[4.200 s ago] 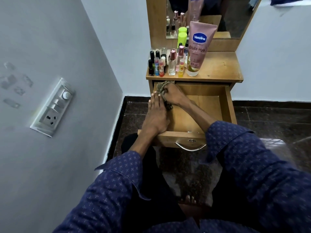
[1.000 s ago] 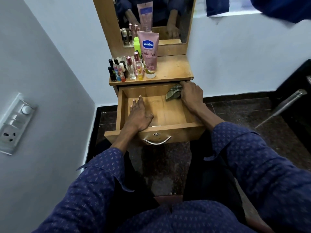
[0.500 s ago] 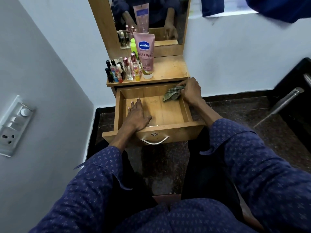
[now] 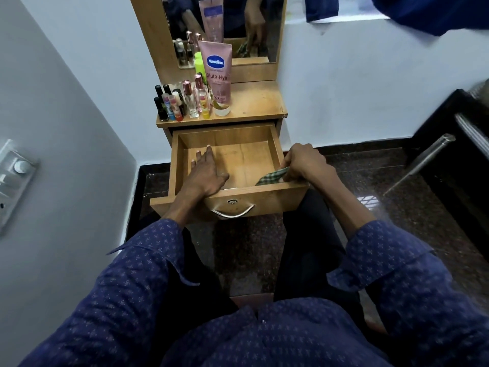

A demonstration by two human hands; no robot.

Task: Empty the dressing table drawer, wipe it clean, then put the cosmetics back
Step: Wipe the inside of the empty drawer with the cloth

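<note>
The wooden drawer stands pulled out, with nothing in it but my hands and a cloth. My left hand lies flat on the drawer floor at the left, fingers straight. My right hand grips a green checked cloth at the drawer's front right corner, over the right wall. On the left of the tabletop stand the cosmetics: a pink Vaseline tube, small perfume bottles and nail polish bottles.
A mirror rises behind the table. The grey wall on the left carries a switch plate. Dark black furniture with a metal bar stands at the right. The floor is dark polished stone.
My right hand has drawn the cloth from the drawer's back right corner toward the front right corner. My left hand has stayed flat on the drawer floor.
</note>
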